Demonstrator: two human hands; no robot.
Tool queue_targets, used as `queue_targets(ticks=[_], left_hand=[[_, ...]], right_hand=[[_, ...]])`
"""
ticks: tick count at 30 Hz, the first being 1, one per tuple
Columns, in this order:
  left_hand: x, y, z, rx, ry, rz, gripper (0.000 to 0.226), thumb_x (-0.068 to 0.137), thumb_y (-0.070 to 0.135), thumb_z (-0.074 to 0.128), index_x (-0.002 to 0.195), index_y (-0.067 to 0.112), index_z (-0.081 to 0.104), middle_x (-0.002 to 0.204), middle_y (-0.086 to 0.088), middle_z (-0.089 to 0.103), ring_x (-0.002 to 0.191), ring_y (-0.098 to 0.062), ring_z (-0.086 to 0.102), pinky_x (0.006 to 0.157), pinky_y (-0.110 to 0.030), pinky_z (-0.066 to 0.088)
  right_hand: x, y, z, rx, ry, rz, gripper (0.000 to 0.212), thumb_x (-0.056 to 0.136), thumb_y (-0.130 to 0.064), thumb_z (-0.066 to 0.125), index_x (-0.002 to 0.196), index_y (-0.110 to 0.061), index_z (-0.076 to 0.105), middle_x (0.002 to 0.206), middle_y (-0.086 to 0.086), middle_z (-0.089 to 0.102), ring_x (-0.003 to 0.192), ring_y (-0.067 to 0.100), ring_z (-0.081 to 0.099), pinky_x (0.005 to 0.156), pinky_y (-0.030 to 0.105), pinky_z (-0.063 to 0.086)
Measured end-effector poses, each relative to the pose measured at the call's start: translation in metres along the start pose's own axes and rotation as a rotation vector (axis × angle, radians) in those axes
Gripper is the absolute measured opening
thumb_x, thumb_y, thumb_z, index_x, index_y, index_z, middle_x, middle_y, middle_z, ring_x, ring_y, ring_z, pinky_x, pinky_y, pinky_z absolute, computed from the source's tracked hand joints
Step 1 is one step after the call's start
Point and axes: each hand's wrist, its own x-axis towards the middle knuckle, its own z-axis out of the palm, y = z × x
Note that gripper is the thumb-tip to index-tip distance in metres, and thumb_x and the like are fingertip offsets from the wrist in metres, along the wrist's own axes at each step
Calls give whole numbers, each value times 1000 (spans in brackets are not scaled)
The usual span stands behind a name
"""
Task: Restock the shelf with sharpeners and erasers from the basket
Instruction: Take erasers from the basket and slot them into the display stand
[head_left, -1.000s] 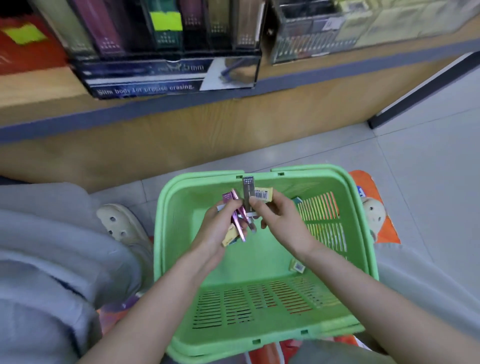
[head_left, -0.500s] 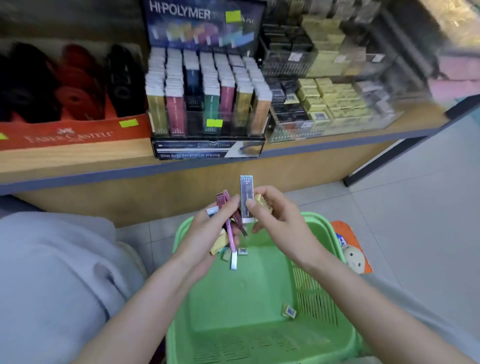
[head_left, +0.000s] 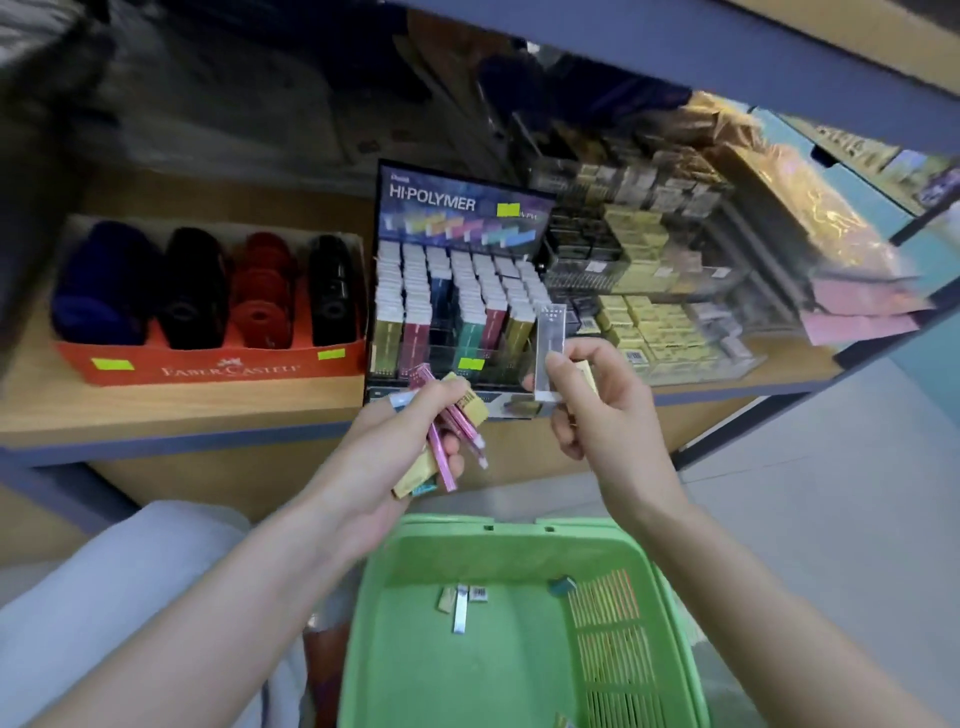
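Note:
My left hand (head_left: 410, 441) grips a bunch of slim pink and gold erasers (head_left: 452, 431) just in front of the shelf edge. My right hand (head_left: 597, 410) pinches one slim silver eraser (head_left: 549, 353) upright, with a yellow eraser tucked against its palm, right before the Hi-Polymer eraser display (head_left: 457, 306). Below both hands sits the green basket (head_left: 415, 597), with a few small erasers (head_left: 462, 603) lying on its floor.
A red Faber-Castell box (head_left: 208, 364) of blue, black and red sharpeners stands left of the display on the wooden shelf (head_left: 182, 410). Clear bins of yellow and black erasers (head_left: 649, 291) fill the shelf's right. A higher shelf board (head_left: 675, 47) overhangs. Grey floor lies at the right.
Both hands rose out of the basket toward the shelf with the erasers. The view tilted up, and the silver eraser now stands in front of the display.

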Motion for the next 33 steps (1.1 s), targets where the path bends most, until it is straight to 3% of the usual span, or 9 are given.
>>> queue_targets(ticks=[3,7,10,13,16,20,24,29,33], left_hand=[[1,14,-6,6,-33,44,17,89,23,59,82,10,66,43,-3,50,32,-11,44,31,-20,40],[13,34,-9,-2,14,66,19,92,21,55,79,9,61,36,-3,47,27,-10,41,28,-21,36],[24,41,-14,109,34,3,27,97,18,47,74,5,53,29,0,42,22,-7,38,26,-17,32],[26,39,-24,-31,52,34,19,92,22,56,78,10,63,38,-5,48,28,-10,41,27,-23,35],[29,42,-30,-72,31,50,17,90,21,57,80,10,63,41,-5,51,29,-10,43,27,-23,36],[34,48,-32,-94,-6,23,18,92,22,55,80,9,60,41,-4,50,29,-10,41,27,-22,35],[36,47,-34,-89,-16,6,15,91,22,56,83,10,61,42,-4,49,29,-10,41,27,-23,35],[26,52,-29,-66,-24,22,16,93,21,54,88,8,61,36,-2,46,26,-9,38,27,-22,35],[18,62,-16,-9,-36,18,23,96,15,50,77,1,56,28,-1,40,20,-7,34,28,-16,33]], right_hand=[[22,-13,2,-100,-20,-25,9,95,-18,54,86,-17,54,69,2,61,42,10,48,42,22,43],[61,-25,3,-362,-13,-167,5,93,-16,58,89,-18,55,63,-5,58,50,16,58,48,29,52],[86,-28,9,-692,-49,-336,4,95,-15,55,99,-16,56,77,5,57,60,19,54,54,16,41],[102,-28,16,-957,-103,-435,18,96,-15,52,113,-11,57,94,7,53,74,18,47,64,18,28],[106,-30,19,-1020,-170,-423,19,98,-18,49,114,-9,52,85,4,54,61,9,43,55,23,27],[110,-35,19,-1056,-199,-401,15,97,-21,50,106,-9,49,56,-5,44,39,6,40,41,16,32],[110,-43,17,-1086,-235,-403,12,94,-25,57,101,-15,55,56,1,52,43,9,47,44,19,35],[96,-49,-5,-1067,-190,-437,20,87,-38,63,91,-21,55,60,10,55,42,19,37,43,24,28],[85,-53,-24,-1143,-186,-463,18,86,-36,62,88,-20,53,64,11,59,48,22,43,46,23,32]])
